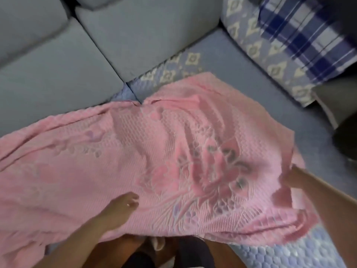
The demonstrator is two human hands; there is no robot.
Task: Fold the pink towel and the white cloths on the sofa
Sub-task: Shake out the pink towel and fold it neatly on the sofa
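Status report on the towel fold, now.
Left hand rests flat on the towel. Right hand mostly hidden under the towel's right edge, grip unclear. Towel spread across the sofa, unfolded. Nothing on top.

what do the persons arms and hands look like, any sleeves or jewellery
Both forearms are bare, with no sleeves in view. The left hand wears a thin ring on one finger; no watch or bracelet shows on that arm. The right hand is mostly hidden under the pink towel, so only its bare forearm and wrist show, without jewellery.

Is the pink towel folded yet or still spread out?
Mostly spread out: the pink towel lies open and wrinkled across the sofa, with only its right end lifted.
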